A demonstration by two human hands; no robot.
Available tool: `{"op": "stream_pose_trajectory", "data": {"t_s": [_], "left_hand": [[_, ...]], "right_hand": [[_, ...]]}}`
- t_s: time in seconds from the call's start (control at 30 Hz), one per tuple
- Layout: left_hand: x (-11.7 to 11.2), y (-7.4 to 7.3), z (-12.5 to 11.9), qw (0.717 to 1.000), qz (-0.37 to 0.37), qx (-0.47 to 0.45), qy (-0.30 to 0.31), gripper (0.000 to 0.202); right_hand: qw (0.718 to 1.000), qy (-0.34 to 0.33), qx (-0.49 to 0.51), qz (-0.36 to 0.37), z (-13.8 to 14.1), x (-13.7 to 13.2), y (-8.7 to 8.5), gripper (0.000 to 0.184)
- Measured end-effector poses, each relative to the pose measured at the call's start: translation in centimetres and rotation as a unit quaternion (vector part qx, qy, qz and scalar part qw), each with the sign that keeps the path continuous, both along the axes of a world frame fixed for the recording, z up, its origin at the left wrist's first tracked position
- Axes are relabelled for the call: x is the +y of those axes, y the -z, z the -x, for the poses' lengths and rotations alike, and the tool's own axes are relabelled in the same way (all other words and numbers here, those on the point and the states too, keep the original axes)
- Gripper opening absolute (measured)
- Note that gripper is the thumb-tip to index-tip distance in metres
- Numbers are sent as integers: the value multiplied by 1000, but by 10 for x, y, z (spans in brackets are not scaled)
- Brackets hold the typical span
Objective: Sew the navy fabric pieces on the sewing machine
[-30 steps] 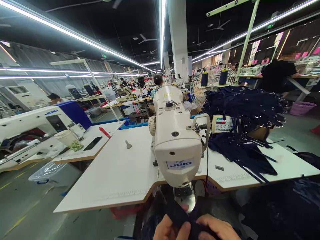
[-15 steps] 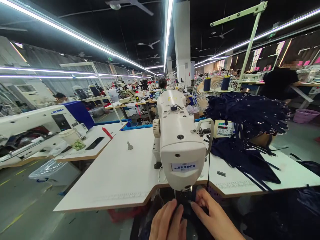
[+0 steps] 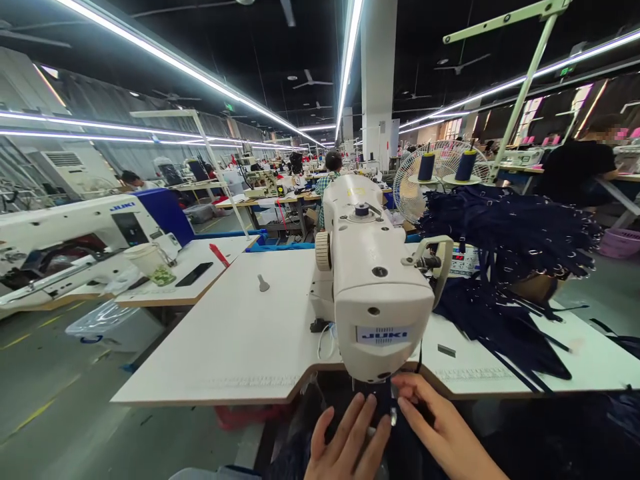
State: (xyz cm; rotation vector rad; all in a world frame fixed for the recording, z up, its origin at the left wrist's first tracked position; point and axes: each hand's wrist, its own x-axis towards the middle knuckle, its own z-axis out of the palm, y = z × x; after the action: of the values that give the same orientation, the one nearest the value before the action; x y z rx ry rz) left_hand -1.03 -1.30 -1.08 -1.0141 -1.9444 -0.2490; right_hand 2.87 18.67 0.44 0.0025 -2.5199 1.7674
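A cream JUKI sewing machine (image 3: 373, 280) stands on a white table (image 3: 240, 347) straight ahead. Under its head lies dark navy fabric (image 3: 380, 410), close to the needle area. My left hand (image 3: 347, 443) rests on that fabric with its fingers stretched forward and apart. My right hand (image 3: 443, 427) lies on the fabric at the right, its fingers extended towards the presser foot. Both hands press flat on the cloth beside the needle; neither grips it.
A heap of navy straps with metal rings (image 3: 505, 233) lies on the table's right side, beside a control panel (image 3: 463, 261) and a fan (image 3: 440, 177). A second JUKI machine (image 3: 75, 233), a cup (image 3: 147, 260) and a phone (image 3: 194, 274) are at the left. Other workers sit further back.
My hands moved forward from the bottom edge, where they pinched the navy fabric, to lie flat under the machine head. The view shifted slightly left.
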Motion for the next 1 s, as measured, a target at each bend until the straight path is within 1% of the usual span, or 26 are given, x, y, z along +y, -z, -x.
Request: {"op": "stream_pose_trajectory", "data": {"t_s": [0.13, 0.27, 0.4, 0.6, 0.77, 1.0], "left_hand": [[-1, 1, 3, 1000, -4, -7, 0, 30], [-2, 0, 6, 1000, -5, -23, -10, 33], [1, 2, 7, 1000, 0, -18, -15, 31], [11, 6, 0, 992, -70, -89, -50, 31], [14, 5, -3, 991, -86, -89, -47, 28], [15, 6, 0, 992, -94, -75, -46, 27]], "right_hand": [[999, 1, 25, -25, 11, 0, -4, 33], [995, -29, 71, -62, 22, 0, -14, 31], [992, -40, 78, -87, 27, -1, -20, 31], [993, -44, 71, -80, 27, 0, -21, 31], [994, -43, 68, -80, 28, 0, -19, 31], [993, -39, 77, -80, 33, -2, -18, 32]]}}
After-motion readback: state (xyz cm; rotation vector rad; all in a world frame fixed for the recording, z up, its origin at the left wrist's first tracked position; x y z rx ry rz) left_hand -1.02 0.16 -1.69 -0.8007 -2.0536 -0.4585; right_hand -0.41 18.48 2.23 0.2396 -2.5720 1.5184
